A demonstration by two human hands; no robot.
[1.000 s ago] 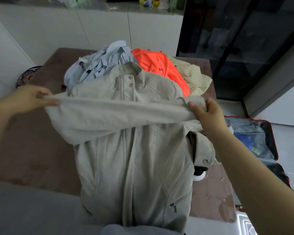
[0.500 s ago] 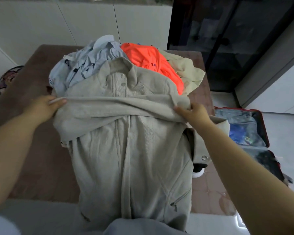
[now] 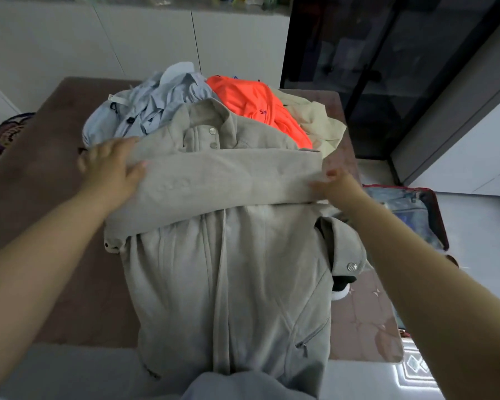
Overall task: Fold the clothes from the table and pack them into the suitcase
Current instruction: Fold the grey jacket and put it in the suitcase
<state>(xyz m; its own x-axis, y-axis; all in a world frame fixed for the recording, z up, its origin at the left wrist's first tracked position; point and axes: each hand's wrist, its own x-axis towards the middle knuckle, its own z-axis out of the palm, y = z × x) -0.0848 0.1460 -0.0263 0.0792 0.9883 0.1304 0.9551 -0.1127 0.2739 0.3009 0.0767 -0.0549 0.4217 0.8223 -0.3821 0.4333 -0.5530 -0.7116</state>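
A home room: white cabinets [image 3: 145, 44], a table [image 3: 41, 174] of clothes [image 3: 243, 105], an open suitcase [image 3: 410, 206].

The left forearm [image 3: 49, 241] and right forearm [image 3: 416, 269] are bare from the lower corners of the frame up to the wrists. The left hand [image 3: 110, 166] sits centre left, the right hand [image 3: 334, 187] centre right, both slightly blurred. One right-hand nail [image 3: 331, 172] looks reddish. At bottom centre, a grey-blue garment [image 3: 243, 385] covers the person's front.

Left hand [image 3: 113, 168] is pressing down flat, fingers spread; right hand [image 3: 334, 187] is reaching leftward, fingers blurred.
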